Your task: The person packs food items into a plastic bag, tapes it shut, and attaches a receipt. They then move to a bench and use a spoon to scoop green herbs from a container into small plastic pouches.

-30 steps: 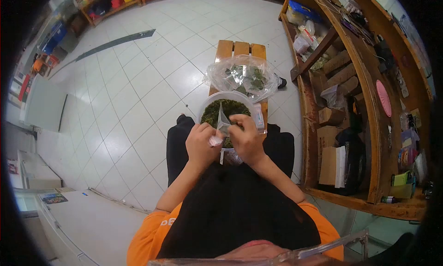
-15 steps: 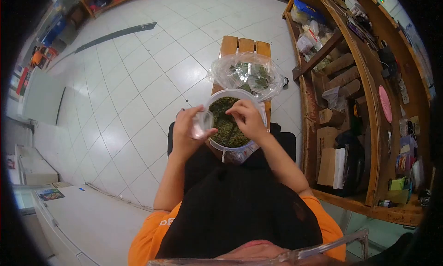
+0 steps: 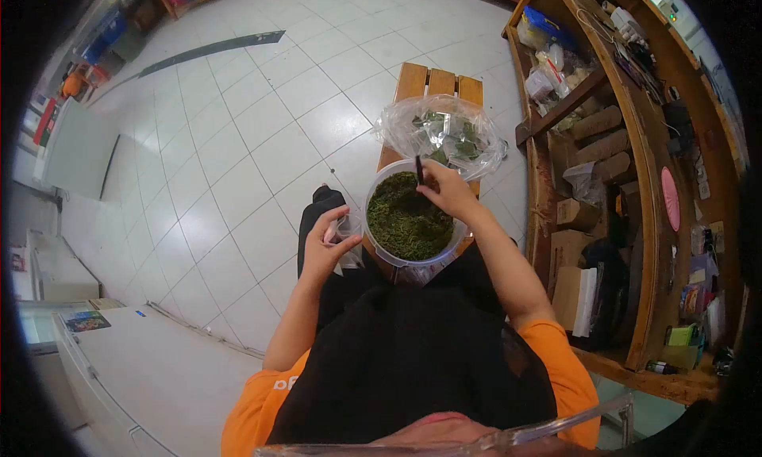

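Observation:
A round, translucent plastic tub full of green, moss-like plant material stands on a wooden slatted bench. My right hand is above the tub's far right side. It pinches a thin dark strip held upright; I cannot make out what it is. Left of the tub, my left hand curls round a small clear plastic cup. Just behind the tub lies a clear plastic bag with dark green leaves in it.
The wooden bench extends beyond the bag. On the right stands a wooden shelf unit packed with boxes, bags and small items. A white chest-like cabinet is at the lower left. White floor tiles spread across the left.
My right hand has lifted from the plant material, and the dark strip now shows upright in its fingers. My left hand has lowered with the cup, away from the tub's rim.

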The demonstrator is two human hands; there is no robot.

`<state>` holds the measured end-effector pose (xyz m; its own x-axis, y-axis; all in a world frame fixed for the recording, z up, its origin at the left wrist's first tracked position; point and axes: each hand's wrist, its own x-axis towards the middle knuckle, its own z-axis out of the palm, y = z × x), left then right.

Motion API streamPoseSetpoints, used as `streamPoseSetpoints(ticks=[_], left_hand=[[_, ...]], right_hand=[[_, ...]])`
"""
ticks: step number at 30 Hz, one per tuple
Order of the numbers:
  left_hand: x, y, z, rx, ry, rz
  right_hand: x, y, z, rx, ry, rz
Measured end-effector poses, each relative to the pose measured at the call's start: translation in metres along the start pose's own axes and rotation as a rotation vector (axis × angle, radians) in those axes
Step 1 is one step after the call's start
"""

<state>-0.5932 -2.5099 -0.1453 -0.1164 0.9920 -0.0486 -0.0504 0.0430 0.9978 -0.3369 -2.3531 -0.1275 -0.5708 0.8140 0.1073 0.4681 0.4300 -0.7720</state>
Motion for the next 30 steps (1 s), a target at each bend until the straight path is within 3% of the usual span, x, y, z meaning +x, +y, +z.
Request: streamPoseSetpoints(ticks=[1,3,4,7,9,14,16,17,19,21,23,25,30], left_hand=[[0.000,-0.002,0.006,-0.113,0.040,-0.074],[-0.003,-0.001,0.013,-0.136,0.018,-0.142],[-0.003,-0.001,0.018,-0.176,-0.006,-0.195],[-0.004,0.001,0.019,-0.144,-0.024,-0.211],[-0.006,0.004,0.016,-0.201,-0.029,-0.303],[-0.026,0.005,0.020,-0.218,-0.024,-0.283],[-0.031,0.004,0.019,-0.221,-0.016,-0.271],[-0.030,0.001,0.017,-0.178,0.027,-0.190],[-0.026,0.006,0.013,-0.138,0.069,-0.103],[-0.021,0.017,0.005,0.065,0.110,0.078],[-0.016,0.027,0.001,0.018,0.096,0.076],[-0.012,0.033,0.001,0.013,0.029,0.122],[0.001,0.026,0.016,-0.069,-0.035,0.130]], right_hand=[[0.000,-0.005,0.003,-0.004,0.000,-0.002],[-0.001,-0.012,0.009,0.081,0.321,0.102],[0.000,-0.001,0.022,0.092,0.467,0.012],[-0.007,0.017,0.042,0.028,0.515,0.072],[-0.009,0.018,0.046,0.038,0.496,0.079],[-0.013,0.014,0.053,0.120,0.486,0.063],[-0.013,0.025,0.062,0.011,0.327,-0.005],[-0.015,0.031,0.065,0.010,0.328,-0.005],[-0.016,0.029,0.065,0.163,0.122,0.058],[-0.015,0.030,0.065,0.268,0.168,0.118],[-0.014,0.033,0.066,0.375,0.209,0.176],[-0.015,0.035,0.068,0.372,0.027,0.252],[-0.015,0.043,0.057,0.568,0.169,0.337]])
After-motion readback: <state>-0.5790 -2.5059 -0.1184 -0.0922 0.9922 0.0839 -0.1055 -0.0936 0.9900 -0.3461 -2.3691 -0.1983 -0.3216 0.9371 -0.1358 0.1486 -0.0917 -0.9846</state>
